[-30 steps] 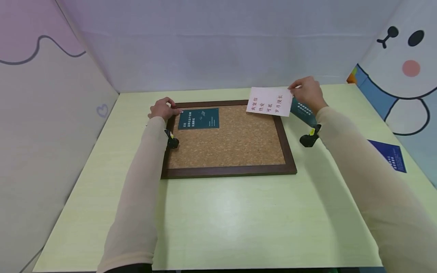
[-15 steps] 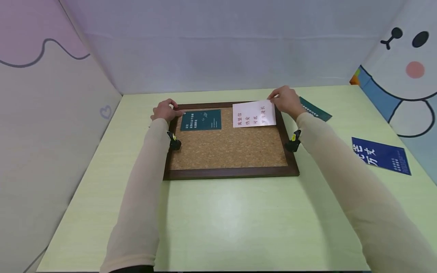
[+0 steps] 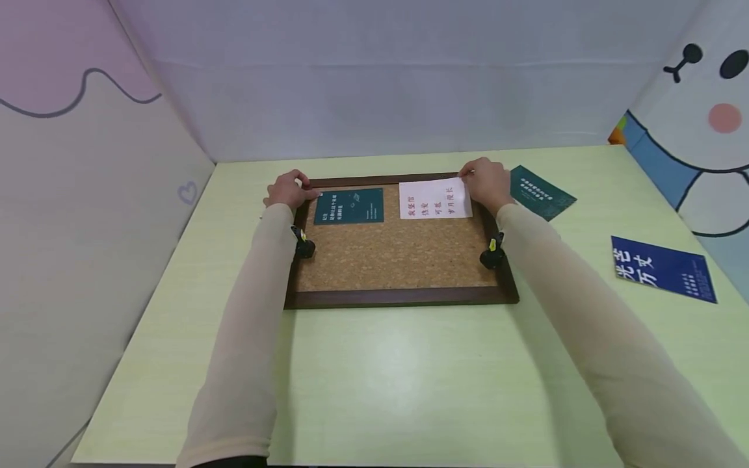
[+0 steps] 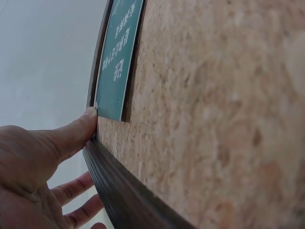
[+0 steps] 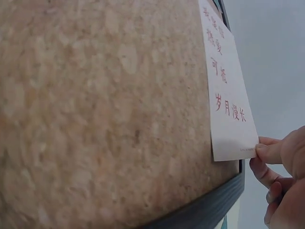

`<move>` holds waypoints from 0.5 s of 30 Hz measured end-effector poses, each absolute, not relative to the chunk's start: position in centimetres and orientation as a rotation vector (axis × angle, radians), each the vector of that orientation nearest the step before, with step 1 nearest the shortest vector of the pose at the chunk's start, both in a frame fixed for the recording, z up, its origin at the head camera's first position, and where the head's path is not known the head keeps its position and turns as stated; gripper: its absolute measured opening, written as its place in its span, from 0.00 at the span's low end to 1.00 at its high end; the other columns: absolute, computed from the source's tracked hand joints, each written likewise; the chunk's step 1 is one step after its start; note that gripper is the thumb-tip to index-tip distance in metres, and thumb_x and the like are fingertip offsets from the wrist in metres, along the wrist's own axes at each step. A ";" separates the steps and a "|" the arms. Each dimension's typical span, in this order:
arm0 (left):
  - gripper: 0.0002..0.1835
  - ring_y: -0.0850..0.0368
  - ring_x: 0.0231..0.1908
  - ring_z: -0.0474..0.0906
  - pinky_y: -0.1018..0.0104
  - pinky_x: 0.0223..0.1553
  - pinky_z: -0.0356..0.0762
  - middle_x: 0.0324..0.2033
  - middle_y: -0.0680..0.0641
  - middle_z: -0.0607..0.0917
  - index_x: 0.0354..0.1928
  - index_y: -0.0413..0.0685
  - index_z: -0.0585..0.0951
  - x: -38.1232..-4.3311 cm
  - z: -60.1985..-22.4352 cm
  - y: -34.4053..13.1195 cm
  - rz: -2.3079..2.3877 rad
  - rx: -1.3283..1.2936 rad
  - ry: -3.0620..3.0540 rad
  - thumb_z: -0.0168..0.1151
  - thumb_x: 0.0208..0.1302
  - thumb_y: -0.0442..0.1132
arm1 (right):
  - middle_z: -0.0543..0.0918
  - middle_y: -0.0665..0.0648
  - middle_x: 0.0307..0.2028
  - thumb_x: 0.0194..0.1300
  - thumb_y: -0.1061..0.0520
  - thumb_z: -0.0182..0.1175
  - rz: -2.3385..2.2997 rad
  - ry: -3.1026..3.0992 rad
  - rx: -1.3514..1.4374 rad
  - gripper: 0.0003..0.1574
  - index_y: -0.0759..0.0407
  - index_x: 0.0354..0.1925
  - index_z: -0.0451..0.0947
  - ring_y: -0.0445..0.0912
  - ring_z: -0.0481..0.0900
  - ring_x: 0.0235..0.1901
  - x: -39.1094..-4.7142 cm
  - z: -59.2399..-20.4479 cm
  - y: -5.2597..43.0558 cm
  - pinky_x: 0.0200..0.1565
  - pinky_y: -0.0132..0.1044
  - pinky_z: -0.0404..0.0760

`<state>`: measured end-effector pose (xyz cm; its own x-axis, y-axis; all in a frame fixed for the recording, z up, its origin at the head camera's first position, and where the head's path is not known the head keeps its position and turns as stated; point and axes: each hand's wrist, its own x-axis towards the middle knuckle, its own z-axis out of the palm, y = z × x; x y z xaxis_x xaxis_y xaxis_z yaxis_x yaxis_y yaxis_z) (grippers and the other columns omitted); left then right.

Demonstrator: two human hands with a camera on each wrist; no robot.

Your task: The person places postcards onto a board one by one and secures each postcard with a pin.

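Over the corkboard's [image 3: 404, 253] far right part, the white card [image 3: 435, 199] looks light and easily creased, best held where the right hand [image 3: 488, 184] pinches its corner, while the left hand [image 3: 287, 192], fingers apart, rests its thumb at the pinboard-side green card's [image 3: 349, 207] corner.

The speckled tan board [image 3: 398, 260] is framed in dark brown; on it, a green card [image 3: 349, 206] is lettered white and a white card [image 3: 433, 200] red.
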<state>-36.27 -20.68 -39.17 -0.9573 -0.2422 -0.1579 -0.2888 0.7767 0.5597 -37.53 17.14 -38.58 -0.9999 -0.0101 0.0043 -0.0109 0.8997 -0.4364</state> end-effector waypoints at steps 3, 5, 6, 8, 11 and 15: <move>0.20 0.39 0.56 0.56 0.40 0.55 0.48 0.49 0.44 0.71 0.48 0.51 0.71 -36.3 -39.1 -20.7 0.923 -0.433 2.895 0.60 0.57 0.52 | 0.77 0.59 0.51 0.67 0.58 0.45 0.692 -3.037 0.021 0.17 0.56 0.48 0.79 0.56 0.69 0.50 -37.6 -39.0 17.0 0.55 0.54 0.56; 0.19 0.39 0.57 0.56 0.39 0.55 0.48 0.48 0.44 0.71 0.47 0.51 0.72 -36.3 -39.0 -20.5 0.922 -0.440 2.907 0.60 0.57 0.52 | 0.78 0.59 0.51 0.68 0.57 0.45 0.687 -3.026 0.026 0.17 0.56 0.47 0.79 0.56 0.69 0.51 -37.6 -39.2 16.9 0.55 0.54 0.55; 0.20 0.40 0.57 0.56 0.40 0.55 0.48 0.47 0.44 0.72 0.46 0.51 0.72 -36.3 -39.0 -20.5 0.923 -0.446 2.910 0.61 0.56 0.52 | 0.78 0.59 0.50 0.68 0.57 0.45 0.687 -3.020 0.030 0.17 0.56 0.48 0.79 0.57 0.69 0.51 -37.6 -39.4 16.9 0.55 0.54 0.55; 0.19 0.40 0.56 0.57 0.41 0.53 0.50 0.45 0.45 0.72 0.44 0.53 0.72 -36.5 -39.1 -20.5 0.920 -0.459 2.914 0.62 0.54 0.53 | 0.78 0.58 0.50 0.68 0.57 0.46 0.682 -3.007 0.047 0.17 0.55 0.47 0.79 0.57 0.69 0.51 -37.6 -39.5 16.9 0.55 0.55 0.56; 0.19 0.40 0.55 0.57 0.41 0.53 0.50 0.44 0.45 0.72 0.43 0.53 0.72 -36.4 -39.0 -20.3 0.927 -0.462 2.916 0.62 0.54 0.53 | 0.78 0.58 0.51 0.68 0.58 0.45 0.677 -2.993 0.079 0.18 0.55 0.48 0.79 0.58 0.69 0.52 -37.6 -39.8 17.0 0.55 0.55 0.56; 0.18 0.40 0.55 0.57 0.41 0.55 0.49 0.45 0.45 0.71 0.45 0.51 0.72 -35.9 -38.7 -20.1 0.938 -0.447 2.915 0.61 0.57 0.50 | 0.77 0.58 0.52 0.68 0.58 0.44 0.675 -2.993 0.110 0.18 0.54 0.48 0.79 0.59 0.67 0.53 -37.4 -40.2 17.0 0.54 0.56 0.55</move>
<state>-35.93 -20.10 -38.67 -0.9572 -0.2576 -0.1320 -0.2863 0.7748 0.5637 -37.44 17.00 -40.19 -0.9949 -0.0539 0.0854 -0.0853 0.9009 -0.4255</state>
